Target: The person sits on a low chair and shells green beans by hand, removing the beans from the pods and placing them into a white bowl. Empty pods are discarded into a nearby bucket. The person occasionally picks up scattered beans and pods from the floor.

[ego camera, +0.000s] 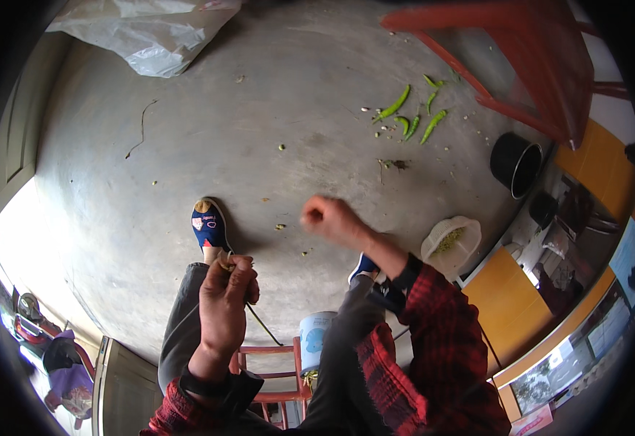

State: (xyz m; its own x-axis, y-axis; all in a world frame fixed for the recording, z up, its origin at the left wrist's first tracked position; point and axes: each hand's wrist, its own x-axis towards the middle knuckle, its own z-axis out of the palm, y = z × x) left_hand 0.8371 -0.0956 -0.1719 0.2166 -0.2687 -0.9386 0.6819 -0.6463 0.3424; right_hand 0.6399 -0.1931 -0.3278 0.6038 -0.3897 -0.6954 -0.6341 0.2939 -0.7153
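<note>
My left hand [227, 289] is closed on a small plant piece [230, 267], pinched between thumb and fingers above my blue shoe; its exact kind is too small to tell. My right hand [325, 218] is blurred and raised over the concrete floor, its fingers curled; whether it holds anything is unclear. To its right stands a white plastic strainer basket [478, 231] with small green pieces inside. Several green chili peppers [433, 126] lie on the floor farther ahead, with small pale and dark bits around them. Below my hands, a light blue container [313, 340] stands between my legs.
A black bucket [505, 163] lies at the right, near a red wooden chair or stool [557, 71]. A white plastic bag [156, 38] is at the upper left. Another red wooden frame [271, 350] is between my legs. Small plant scraps [394, 163] are scattered on the floor.
</note>
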